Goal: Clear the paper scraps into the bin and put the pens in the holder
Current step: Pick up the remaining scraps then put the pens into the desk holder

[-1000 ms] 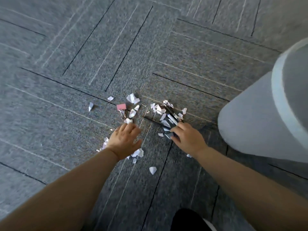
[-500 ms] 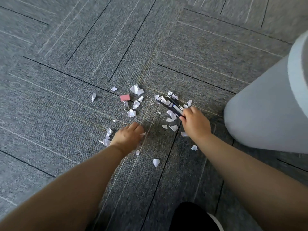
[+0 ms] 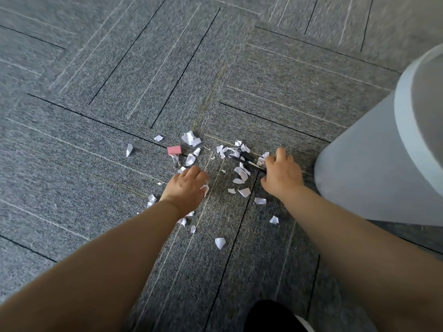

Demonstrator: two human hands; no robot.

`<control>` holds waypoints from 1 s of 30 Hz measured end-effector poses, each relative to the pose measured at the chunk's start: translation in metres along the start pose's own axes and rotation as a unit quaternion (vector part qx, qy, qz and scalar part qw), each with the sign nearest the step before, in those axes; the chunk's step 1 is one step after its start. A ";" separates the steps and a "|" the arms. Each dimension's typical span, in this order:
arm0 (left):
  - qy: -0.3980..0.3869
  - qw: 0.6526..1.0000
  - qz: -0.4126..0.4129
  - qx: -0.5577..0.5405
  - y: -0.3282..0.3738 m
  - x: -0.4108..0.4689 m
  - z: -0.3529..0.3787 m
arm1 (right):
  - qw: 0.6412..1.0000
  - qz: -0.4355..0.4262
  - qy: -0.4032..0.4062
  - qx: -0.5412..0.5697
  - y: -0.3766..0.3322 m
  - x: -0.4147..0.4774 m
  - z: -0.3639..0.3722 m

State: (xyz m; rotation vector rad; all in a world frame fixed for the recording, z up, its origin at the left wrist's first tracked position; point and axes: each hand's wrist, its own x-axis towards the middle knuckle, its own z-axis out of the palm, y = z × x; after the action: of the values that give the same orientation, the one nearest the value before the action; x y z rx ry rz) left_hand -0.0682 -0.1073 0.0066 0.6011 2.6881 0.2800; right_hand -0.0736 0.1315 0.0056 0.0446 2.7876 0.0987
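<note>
- Grey carpet tiles (image 3: 119, 92) with dark seam lines cover the floor
- Pale grey cylindrical bin (image 3: 374, 168) at right, just beside right hand (image 3: 281, 176)
- Torn white paper scraps (image 3: 190, 138) scattered between and around both hands; pink binder clip (image 3: 174, 150) among them
- Right hand's fingers clenched on dark pens (image 3: 248, 160)
- Left hand (image 3: 188, 188) curled down over scraps; grasp possibly on one, cannot tell

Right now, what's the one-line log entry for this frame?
left hand: flat on paper scraps | right hand: gripping pens | bin: beside right hand | pink clip: on carpet
</note>
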 end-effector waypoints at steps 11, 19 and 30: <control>-0.028 0.999 0.016 0.019 0.007 0.013 -0.002 | 0.995 -0.076 0.022 -0.068 0.005 -0.006 0.011; -0.021 0.999 0.013 0.027 0.013 0.019 0.000 | 0.995 -0.074 0.070 0.024 0.019 -0.016 0.025; -0.052 0.997 0.010 0.049 0.020 0.029 0.003 | 0.977 0.170 0.070 0.110 0.042 0.012 0.014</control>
State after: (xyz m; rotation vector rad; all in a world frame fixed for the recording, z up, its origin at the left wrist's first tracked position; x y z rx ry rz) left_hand -0.0840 -0.0766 0.0006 0.6521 2.6091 0.1192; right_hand -0.0796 0.1748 -0.0082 0.5920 2.8888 -0.1296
